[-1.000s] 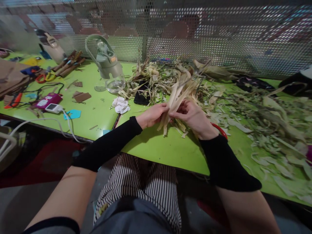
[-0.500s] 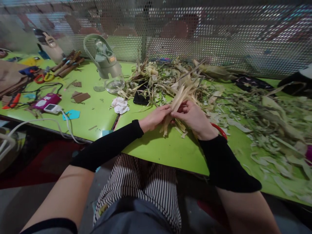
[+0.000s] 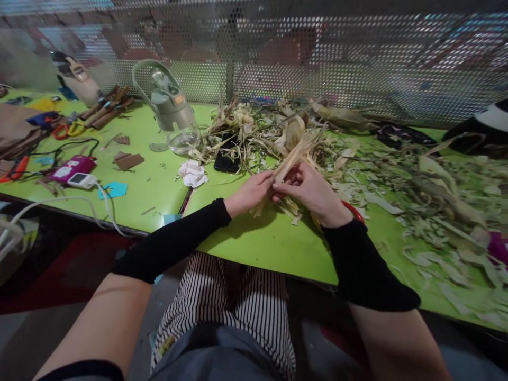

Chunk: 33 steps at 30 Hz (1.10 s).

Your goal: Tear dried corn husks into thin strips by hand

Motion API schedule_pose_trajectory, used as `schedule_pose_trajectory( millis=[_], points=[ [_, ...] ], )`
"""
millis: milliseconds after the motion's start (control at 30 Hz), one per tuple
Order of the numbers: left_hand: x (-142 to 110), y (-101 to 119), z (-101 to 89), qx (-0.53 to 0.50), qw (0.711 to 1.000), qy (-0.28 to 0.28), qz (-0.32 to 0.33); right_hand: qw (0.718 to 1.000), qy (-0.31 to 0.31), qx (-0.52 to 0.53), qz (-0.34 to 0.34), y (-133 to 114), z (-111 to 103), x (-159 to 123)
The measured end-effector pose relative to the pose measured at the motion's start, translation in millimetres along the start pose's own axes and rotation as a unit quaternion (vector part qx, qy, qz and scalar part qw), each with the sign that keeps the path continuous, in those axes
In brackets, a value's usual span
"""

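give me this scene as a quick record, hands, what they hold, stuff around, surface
left hand: fingertips at lower part of husk strips
right hand: pinching the same strips
held material: pale, dry-looking, fanning upward
beyond hands: loose heap of plant scraps
left of hands: crumpled white paper, black object, bottle with green lid
far left: purple box, blue tag
surface: bright green tabletop
backdrop: perforated screen

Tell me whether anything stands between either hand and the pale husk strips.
Nothing visible does: the left hand and right hand both hold the husk strips directly. The loose plant scraps lie beyond, not between.
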<state>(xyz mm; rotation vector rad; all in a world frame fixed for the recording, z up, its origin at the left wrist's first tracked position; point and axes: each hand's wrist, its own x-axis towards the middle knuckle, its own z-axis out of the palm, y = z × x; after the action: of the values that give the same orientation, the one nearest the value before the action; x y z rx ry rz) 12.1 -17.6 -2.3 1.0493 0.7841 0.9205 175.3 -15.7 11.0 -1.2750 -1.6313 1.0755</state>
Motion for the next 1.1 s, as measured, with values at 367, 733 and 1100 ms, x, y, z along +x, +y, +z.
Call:
schedule_pose_trajectory(
  millis=[367, 733, 1100],
  points=[
    [-14, 19, 0.6, 0.078, 0.990, -0.087, -0.082, 0.986, 0.111, 0.123, -0.018, -10, -8, 4],
    [-15, 24, -1.3, 0.050, 0.992, -0.091, -0.067, 0.991, -0.026, 0.128, -0.019, -18, -3, -5],
    [-21, 30, -2.5, 0.104, 0.988, -0.098, -0.056, 0.985, -0.044, 0.163, -0.022, -15, -1, -3]
  ],
)
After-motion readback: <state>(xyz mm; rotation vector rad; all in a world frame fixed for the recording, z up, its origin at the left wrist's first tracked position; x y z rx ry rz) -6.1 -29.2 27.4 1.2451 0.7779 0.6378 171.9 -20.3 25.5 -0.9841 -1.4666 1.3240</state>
